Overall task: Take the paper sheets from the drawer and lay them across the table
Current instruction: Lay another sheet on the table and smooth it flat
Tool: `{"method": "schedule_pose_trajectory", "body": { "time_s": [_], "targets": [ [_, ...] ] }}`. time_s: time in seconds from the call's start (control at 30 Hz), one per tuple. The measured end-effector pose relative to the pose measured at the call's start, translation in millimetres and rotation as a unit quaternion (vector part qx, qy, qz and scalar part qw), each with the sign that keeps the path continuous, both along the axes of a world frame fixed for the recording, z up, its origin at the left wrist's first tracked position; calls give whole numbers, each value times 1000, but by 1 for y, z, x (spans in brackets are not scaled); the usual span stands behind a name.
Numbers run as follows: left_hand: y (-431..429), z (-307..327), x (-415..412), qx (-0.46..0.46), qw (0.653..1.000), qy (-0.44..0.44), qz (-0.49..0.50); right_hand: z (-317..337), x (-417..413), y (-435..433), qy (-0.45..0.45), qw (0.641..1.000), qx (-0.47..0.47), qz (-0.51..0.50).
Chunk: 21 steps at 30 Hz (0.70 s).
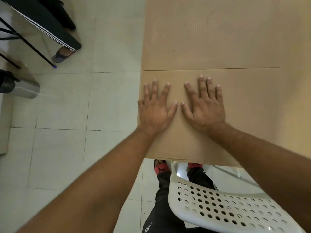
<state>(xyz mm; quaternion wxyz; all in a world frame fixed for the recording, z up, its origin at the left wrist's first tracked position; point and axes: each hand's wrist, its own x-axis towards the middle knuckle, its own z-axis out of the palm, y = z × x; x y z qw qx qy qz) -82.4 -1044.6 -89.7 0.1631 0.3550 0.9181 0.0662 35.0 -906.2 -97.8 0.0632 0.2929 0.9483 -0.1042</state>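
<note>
Your left hand (155, 110) and right hand (206, 108) both lie palm down on the near paper sheet (252, 106), side by side with the thumb tips close together but not touching. Neither grip is closed on anything: the fingers are straight and spread, pressed flat against the brown paper. Your left hand sits at the sheet's left edge, with the little finger right on that edge. This sheet is spread across the near part of the table, which is hidden under the paper, and its near edge hangs just above the white perforated chair (218, 204). A second brown sheet, the far paper sheet (218, 39), lies flat beyond it, and the two meet along a straight seam just past your fingertips. Under the table edge you can see your red and black sandals (160, 167) on the pale tiled floor (67, 106). A metal bottle (25, 88) stands on the floor far to the left.
</note>
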Motion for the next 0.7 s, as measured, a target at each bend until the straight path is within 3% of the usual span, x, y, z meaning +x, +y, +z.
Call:
{"method": "schedule_pose_trajectory", "body": {
  "time_s": [0.37,0.57,0.7],
  "targets": [
    [14,-13,-15,7,998,55,12,0,2,6,-11,1000,1,-2],
    [13,-11,-14,-1,998,56,12,10,64,74,-5,986,-11,-164],
    [14,-8,-12,-11,999,49,9,17,101,106,0,982,-7,-189]
  ]
}}
